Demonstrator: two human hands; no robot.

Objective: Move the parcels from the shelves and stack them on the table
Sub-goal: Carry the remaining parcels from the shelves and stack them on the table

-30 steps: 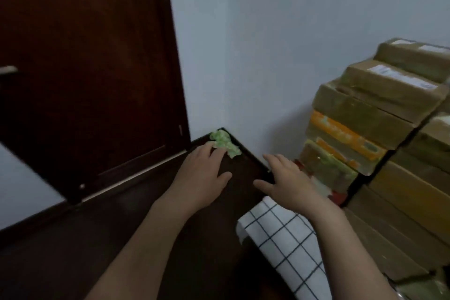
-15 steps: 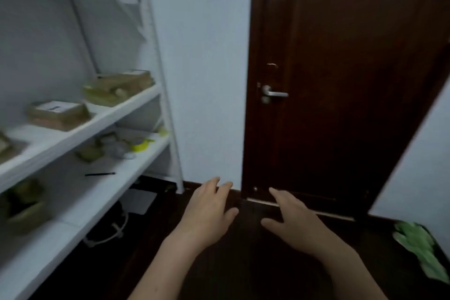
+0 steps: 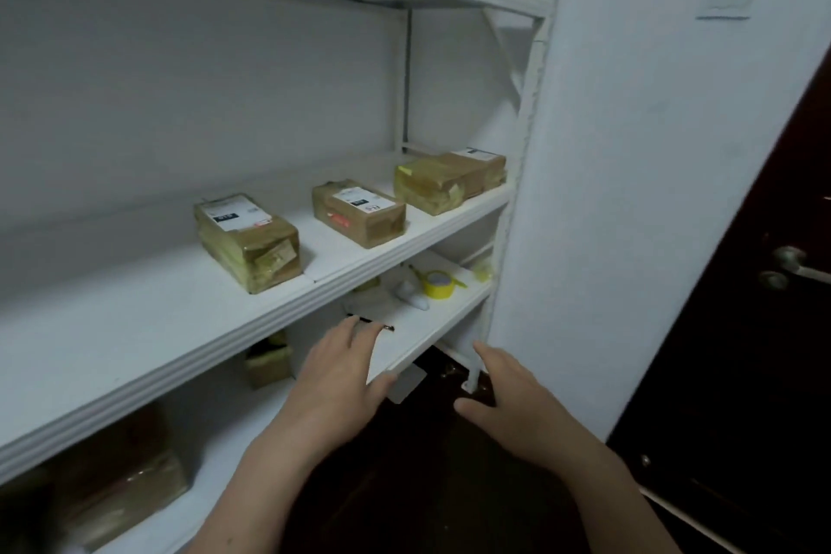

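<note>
Three taped brown parcels lie on the middle white shelf point(image 3: 189, 328): a left parcel point(image 3: 247, 241), a middle parcel point(image 3: 358, 212) and a right parcel point(image 3: 449, 180), each with a white label. On the lower shelf sit a small parcel point(image 3: 267, 362) and a large parcel point(image 3: 121, 477) at the bottom left. My left hand point(image 3: 335, 378) hovers open in front of the lower shelf, holding nothing. My right hand point(image 3: 508, 396) is open too, beside the shelf's right post. The table is out of view.
The lower shelf point(image 3: 418, 333) carries a yellow tape roll point(image 3: 438, 283), a white object point(image 3: 411, 295) and a dark pen point(image 3: 377, 324). A white wall point(image 3: 629, 193) flanks the shelf on the right, then a dark door point(image 3: 764, 373) with a metal handle point(image 3: 796, 268). The floor is dark.
The view has swung left from the stacked parcels past the door to the shelves. Both hands stay open and empty, now in front of the lower shelf.
</note>
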